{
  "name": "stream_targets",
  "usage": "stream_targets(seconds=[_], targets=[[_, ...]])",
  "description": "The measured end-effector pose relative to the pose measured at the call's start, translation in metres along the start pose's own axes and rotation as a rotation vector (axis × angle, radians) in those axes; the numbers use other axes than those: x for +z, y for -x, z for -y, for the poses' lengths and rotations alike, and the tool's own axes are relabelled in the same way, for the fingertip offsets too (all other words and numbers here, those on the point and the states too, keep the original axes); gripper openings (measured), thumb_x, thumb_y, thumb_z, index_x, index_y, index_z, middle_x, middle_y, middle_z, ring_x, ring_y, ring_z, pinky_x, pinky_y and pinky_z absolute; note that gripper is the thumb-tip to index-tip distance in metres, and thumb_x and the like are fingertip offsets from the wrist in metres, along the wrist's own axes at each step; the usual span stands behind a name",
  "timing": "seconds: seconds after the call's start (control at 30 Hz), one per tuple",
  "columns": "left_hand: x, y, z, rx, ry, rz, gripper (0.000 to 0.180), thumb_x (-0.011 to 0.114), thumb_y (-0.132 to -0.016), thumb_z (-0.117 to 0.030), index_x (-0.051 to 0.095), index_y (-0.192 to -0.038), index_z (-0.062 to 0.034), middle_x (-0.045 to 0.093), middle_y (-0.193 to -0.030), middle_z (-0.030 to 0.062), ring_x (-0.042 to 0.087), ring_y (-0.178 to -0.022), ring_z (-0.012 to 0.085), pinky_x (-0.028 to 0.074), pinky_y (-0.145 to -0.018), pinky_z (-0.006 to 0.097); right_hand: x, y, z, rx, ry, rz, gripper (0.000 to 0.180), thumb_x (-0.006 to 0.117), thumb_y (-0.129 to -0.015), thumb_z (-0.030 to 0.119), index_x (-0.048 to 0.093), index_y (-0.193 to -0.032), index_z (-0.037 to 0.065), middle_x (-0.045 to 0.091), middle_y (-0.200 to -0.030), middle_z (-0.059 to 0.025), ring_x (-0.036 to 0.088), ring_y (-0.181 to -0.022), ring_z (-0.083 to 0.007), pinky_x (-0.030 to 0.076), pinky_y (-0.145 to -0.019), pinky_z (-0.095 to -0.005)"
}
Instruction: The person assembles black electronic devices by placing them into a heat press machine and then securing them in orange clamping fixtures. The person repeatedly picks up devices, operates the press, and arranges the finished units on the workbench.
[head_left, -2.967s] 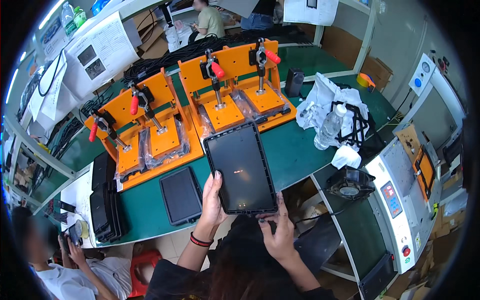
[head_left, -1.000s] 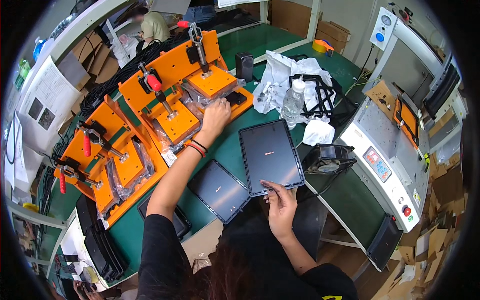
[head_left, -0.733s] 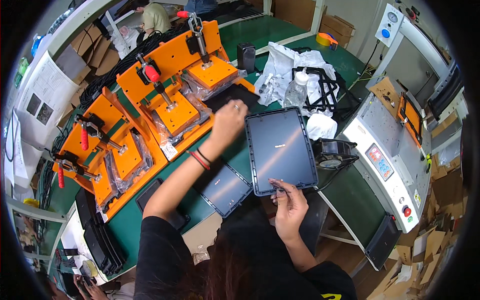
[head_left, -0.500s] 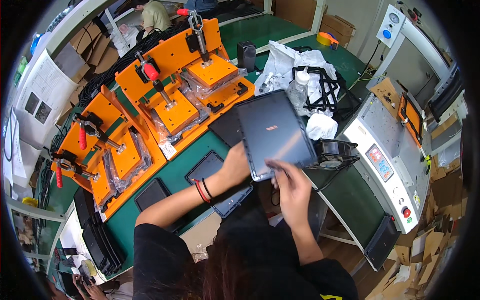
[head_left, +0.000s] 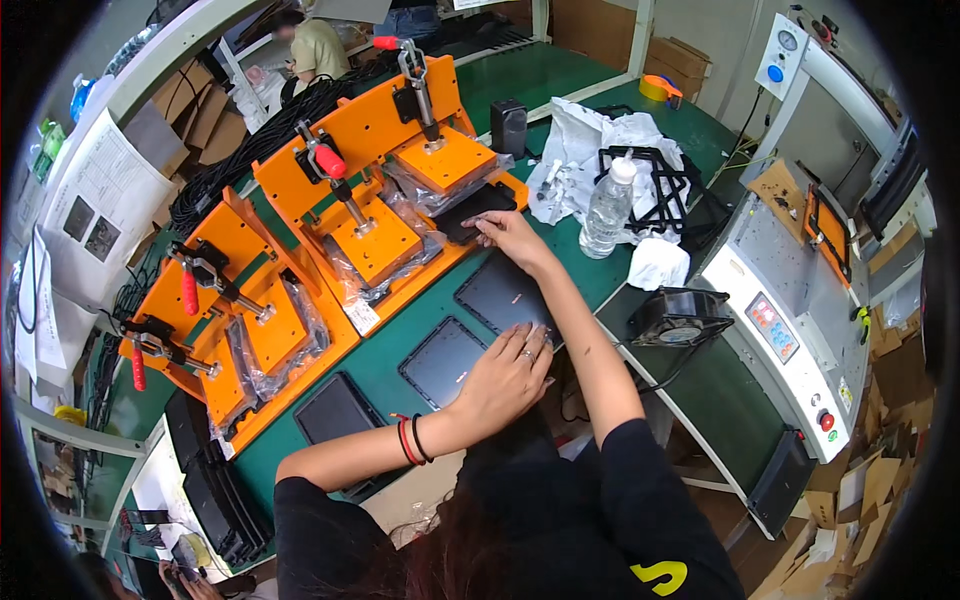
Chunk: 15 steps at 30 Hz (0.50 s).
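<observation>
The right hand [head_left: 508, 238] has its thumb and fingers drawn close at a thin black flat piece [head_left: 468, 212] on the near right corner of an orange metal clamping fixture [head_left: 375, 252]; pinching or not, I cannot tell. The left hand [head_left: 505, 375], fingers nearly side by side, covers the near end of a black rectangular plastic panel [head_left: 500, 288] by the green counter's [head_left: 392, 338] front edge; light, even pressure would steady it without scuffing.

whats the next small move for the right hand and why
Perhaps secure the near edge of the dark panel with the right hand: its fingers are at that edge, though whether they grip it is unclear, while the left hand is over a black cover.
</observation>
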<state>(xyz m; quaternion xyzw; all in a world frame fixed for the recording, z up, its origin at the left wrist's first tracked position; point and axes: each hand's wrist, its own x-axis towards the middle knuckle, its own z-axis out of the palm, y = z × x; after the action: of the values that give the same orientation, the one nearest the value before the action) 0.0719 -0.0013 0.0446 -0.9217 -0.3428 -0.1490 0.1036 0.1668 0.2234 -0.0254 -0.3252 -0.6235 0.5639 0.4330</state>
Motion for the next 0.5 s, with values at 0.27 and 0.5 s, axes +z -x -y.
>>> stream_targets(seconds=[0.27,0.5], targets=[[-0.063,-0.057,0.078,-0.178,0.167,-0.464,0.04,0.068,-0.078,-0.011,0.051,-0.112,0.0008,0.057,-0.104,0.0192,0.055,-0.093,0.0365,0.045,-0.083,0.043,-0.024,-0.043,-0.013,-0.084,0.431,-0.037,0.019,0.054,-0.091,0.013,0.064,-0.094,-0.002,0.066,-0.068,-0.0087,0.062,-0.051,-0.0129,0.048,-0.043,-0.0255],[-0.112,-0.164,0.386,-0.987,0.38,-0.896,0.077,0.04,-0.09,-0.054,0.044,-0.123,0.0163,0.04,-0.129,0.0413,0.047,-0.116,0.0438,0.037,-0.098,0.046,0.052,0.062,0.073,-0.032,0.354,-0.284,0.025,0.05,-0.093,0.013,0.061,-0.112,0.0,0.061,-0.06,-0.0095,0.059,-0.05,-0.0138,0.045,-0.047,-0.0282]])
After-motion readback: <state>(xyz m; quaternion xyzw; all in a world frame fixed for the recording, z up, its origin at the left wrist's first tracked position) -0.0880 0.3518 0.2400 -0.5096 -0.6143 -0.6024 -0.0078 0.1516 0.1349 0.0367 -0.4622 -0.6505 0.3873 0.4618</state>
